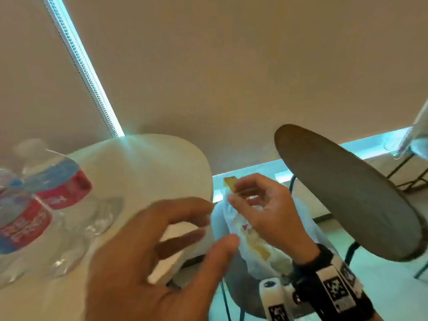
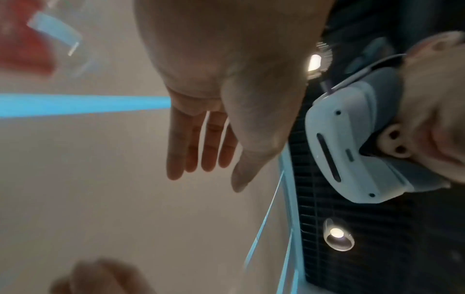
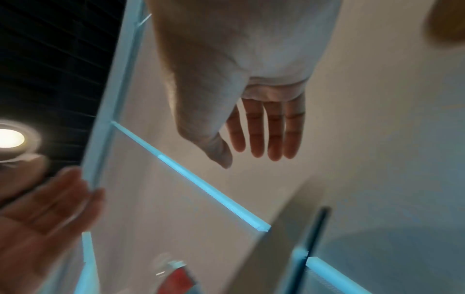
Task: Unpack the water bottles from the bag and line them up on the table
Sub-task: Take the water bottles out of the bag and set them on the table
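1. While its fingers are spread loosely and hold nothing, the left hand [image 1: 148, 258] hovers nearest the camera, over the edge of the white table [image 1: 148, 163].
2. Just beyond, the right hand [image 1: 266, 205] has its fingers slightly curled at the top of the white plastic bag [image 1: 252, 242]; whether it pinches the bag I cannot tell.
3. At the left, two water bottles [image 1: 53, 181] with red and blue labels stand side by side on the table.
4. Farther right stands a dark round chair seat [image 1: 342, 193].
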Demonstrator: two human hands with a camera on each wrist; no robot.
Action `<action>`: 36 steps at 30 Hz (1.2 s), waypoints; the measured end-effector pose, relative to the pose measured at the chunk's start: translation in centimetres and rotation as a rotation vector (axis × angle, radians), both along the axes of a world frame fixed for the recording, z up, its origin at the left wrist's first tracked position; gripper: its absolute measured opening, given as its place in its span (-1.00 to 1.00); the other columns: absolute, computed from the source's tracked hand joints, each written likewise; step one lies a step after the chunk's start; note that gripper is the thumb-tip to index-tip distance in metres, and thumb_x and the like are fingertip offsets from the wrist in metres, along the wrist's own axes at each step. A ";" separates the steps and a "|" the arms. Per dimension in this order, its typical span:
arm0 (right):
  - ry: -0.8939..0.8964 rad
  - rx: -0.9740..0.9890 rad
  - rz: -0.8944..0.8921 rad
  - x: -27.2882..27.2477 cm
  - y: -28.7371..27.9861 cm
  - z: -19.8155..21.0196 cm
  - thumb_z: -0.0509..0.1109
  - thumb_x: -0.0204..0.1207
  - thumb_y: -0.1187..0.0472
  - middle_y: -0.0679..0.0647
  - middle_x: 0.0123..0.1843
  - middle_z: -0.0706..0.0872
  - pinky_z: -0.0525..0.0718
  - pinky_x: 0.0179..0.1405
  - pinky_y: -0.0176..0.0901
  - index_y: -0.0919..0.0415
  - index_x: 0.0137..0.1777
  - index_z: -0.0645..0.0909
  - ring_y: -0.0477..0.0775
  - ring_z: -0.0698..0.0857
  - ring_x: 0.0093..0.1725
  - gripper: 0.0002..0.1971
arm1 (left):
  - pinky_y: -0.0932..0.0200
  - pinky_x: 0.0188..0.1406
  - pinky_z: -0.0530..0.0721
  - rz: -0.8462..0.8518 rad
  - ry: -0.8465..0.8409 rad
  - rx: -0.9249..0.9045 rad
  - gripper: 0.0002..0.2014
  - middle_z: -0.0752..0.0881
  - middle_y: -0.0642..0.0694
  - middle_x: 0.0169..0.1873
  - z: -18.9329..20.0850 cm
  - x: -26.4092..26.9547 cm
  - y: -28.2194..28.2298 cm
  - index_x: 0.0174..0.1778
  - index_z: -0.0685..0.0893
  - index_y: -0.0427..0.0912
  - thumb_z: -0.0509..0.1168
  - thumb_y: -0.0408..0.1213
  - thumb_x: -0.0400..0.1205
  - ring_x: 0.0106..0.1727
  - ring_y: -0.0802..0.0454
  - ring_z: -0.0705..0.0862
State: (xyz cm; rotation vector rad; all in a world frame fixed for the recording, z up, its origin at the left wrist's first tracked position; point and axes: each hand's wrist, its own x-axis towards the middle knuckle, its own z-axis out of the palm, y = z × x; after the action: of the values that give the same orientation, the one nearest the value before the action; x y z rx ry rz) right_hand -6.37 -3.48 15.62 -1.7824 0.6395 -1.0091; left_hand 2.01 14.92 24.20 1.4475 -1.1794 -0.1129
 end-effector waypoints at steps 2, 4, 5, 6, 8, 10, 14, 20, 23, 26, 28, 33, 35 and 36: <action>0.109 0.088 -0.093 -2.7 -3.1 -4.2 0.61 0.48 0.27 0.02 -0.09 0.85 0.79 -0.16 -0.37 0.20 -0.02 0.75 -0.05 0.83 -0.12 -0.87 | 0.34 -0.19 0.79 -0.149 0.118 0.184 -0.80 0.82 0.09 -0.20 -4.2 -2.1 -4.2 -0.16 0.79 0.17 0.59 -0.17 0.36 -0.11 0.08 0.84; 0.278 0.174 -0.157 -4.8 -6.2 -9.0 0.60 0.49 0.24 0.01 -0.10 0.85 0.81 -0.10 -0.23 0.15 -0.03 0.75 0.02 0.83 -0.13 -0.89 | 0.31 -0.13 0.78 -0.255 0.248 0.380 -0.79 0.82 0.08 -0.18 -9.6 -3.4 -8.9 -0.17 0.77 0.16 0.58 -0.27 0.45 -0.07 0.14 0.82; 0.357 0.212 -0.176 -5.6 -7.7 -11.3 0.60 0.48 0.22 -0.01 -0.09 0.85 0.81 -0.05 -0.16 0.12 -0.02 0.75 0.06 0.83 -0.10 -0.88 | 0.32 -0.13 0.76 -0.264 0.275 0.438 -0.76 0.82 0.07 -0.16 -12.4 -3.7 -11.2 -0.15 0.74 0.18 0.54 -0.31 0.49 -0.05 0.15 0.81; 0.420 0.249 -0.187 -6.1 -8.9 -13.4 0.60 0.48 0.21 -0.01 -0.06 0.84 0.80 -0.02 -0.13 0.12 0.02 0.75 0.10 0.83 -0.05 -0.85 | 0.35 -0.15 0.74 -0.256 0.300 0.496 -0.71 0.79 0.07 -0.12 -15.2 -4.0 -13.4 -0.12 0.69 0.23 0.51 -0.35 0.53 -0.04 0.14 0.79; 0.505 0.308 -0.196 -6.6 -10.7 -16.5 0.56 0.50 0.23 0.07 0.05 0.83 0.73 -0.03 -0.24 0.18 0.17 0.72 0.09 0.81 0.02 -0.75 | 0.33 -0.07 0.73 -0.202 0.368 0.618 -0.64 0.70 0.13 -0.03 -20.2 -4.7 -17.1 -0.03 0.56 0.29 0.44 -0.35 0.56 0.01 0.09 0.74; 0.549 0.331 -0.187 -6.1 -11.9 -18.4 0.51 0.52 0.28 0.11 0.16 0.78 0.65 -0.07 -0.32 0.20 0.30 0.65 0.06 0.76 0.06 -0.65 | 0.13 0.18 0.71 -0.077 0.409 0.683 -0.60 0.65 0.16 0.10 -24.4 -4.9 -20.1 0.15 0.45 0.26 0.40 -0.27 0.54 0.18 0.03 0.68; 0.518 0.225 -0.141 -3.5 -13.2 -19.8 0.48 0.50 0.36 0.01 0.29 0.67 0.61 0.01 -0.41 0.10 0.45 0.56 -0.02 0.67 0.16 -0.49 | -0.08 0.34 0.63 0.266 0.414 0.738 -0.29 0.59 -0.07 0.38 -28.7 -3.9 -23.7 0.51 0.31 -0.10 0.32 -0.08 0.41 0.36 -0.06 0.60; 0.571 0.102 -0.088 0.2 -15.2 -21.5 0.52 0.50 0.16 0.07 0.59 0.46 0.69 0.37 0.12 -0.28 0.66 0.26 0.17 0.56 0.51 -0.21 | -0.13 0.37 0.58 0.568 0.421 0.731 -0.22 0.60 -0.22 0.40 -28.0 -3.7 -25.2 0.55 0.24 -0.20 0.37 -0.17 0.40 0.37 -0.21 0.62; 0.615 0.046 -0.059 0.9 -15.8 -21.8 0.52 0.52 0.14 0.09 0.50 0.44 0.71 0.28 0.01 -0.26 0.71 0.20 0.13 0.64 0.35 -0.17 | -0.06 0.45 0.51 0.582 0.388 0.644 -0.33 0.57 -0.24 0.43 -28.2 -3.3 -25.8 0.55 0.26 -0.21 0.36 -0.22 0.55 0.41 -0.20 0.60; 0.565 0.006 -0.063 1.3 -16.1 -22.6 0.53 0.49 0.19 0.09 0.43 0.46 0.66 0.26 -0.16 -0.16 0.69 0.30 0.06 0.59 0.36 -0.21 | -0.03 0.55 0.37 0.569 0.366 0.582 -0.30 0.47 -0.29 0.51 -29.6 -2.8 -26.4 0.60 0.20 -0.20 0.37 -0.25 0.58 0.54 -0.22 0.46; 0.495 -0.012 -0.080 1.4 -16.1 -23.3 0.55 0.46 0.27 0.12 0.41 0.48 0.64 0.29 -0.19 -0.07 0.65 0.40 0.03 0.54 0.38 -0.25 | -0.08 0.55 0.39 0.573 0.349 0.628 -0.30 0.45 -0.31 0.53 -29.8 -2.7 -26.4 0.62 0.22 -0.19 0.37 -0.20 0.60 0.55 -0.24 0.44; 0.405 -0.115 -0.146 1.1 -15.8 -25.2 0.56 0.40 0.44 0.19 0.36 0.58 0.69 0.34 -0.02 0.10 0.56 0.51 -0.09 0.48 0.34 -0.30 | -0.07 0.44 0.42 0.506 0.289 0.725 -0.41 0.47 -0.37 0.44 -30.2 -2.8 -26.1 0.57 0.30 -0.04 0.33 -0.14 0.63 0.47 -0.29 0.43; 0.398 -0.116 -0.158 0.8 -15.7 -25.8 0.60 0.40 0.38 0.15 0.42 0.55 0.62 0.34 -0.15 0.09 0.56 0.48 -0.27 0.39 0.34 -0.28 | -0.05 0.46 0.43 0.497 0.251 0.731 -0.45 0.47 -0.31 0.47 -30.3 -3.0 -26.0 0.54 0.33 -0.04 0.34 -0.20 0.63 0.50 -0.25 0.43; 0.394 -0.107 -0.166 0.5 -15.6 -25.9 0.62 0.41 0.34 0.11 0.46 0.53 0.57 0.35 -0.21 0.06 0.55 0.48 -0.27 0.38 0.40 -0.29 | -0.05 0.48 0.45 0.485 0.231 0.720 -0.44 0.47 -0.26 0.48 -30.5 -3.0 -25.8 0.53 0.34 -0.03 0.36 -0.25 0.62 0.50 -0.22 0.43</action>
State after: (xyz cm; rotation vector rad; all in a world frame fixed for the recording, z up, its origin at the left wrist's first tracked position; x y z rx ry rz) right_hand -5.83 -19.05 -10.29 -2.0718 1.0062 -0.8163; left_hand -0.96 -10.90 -6.32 2.2435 -0.5802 -0.3832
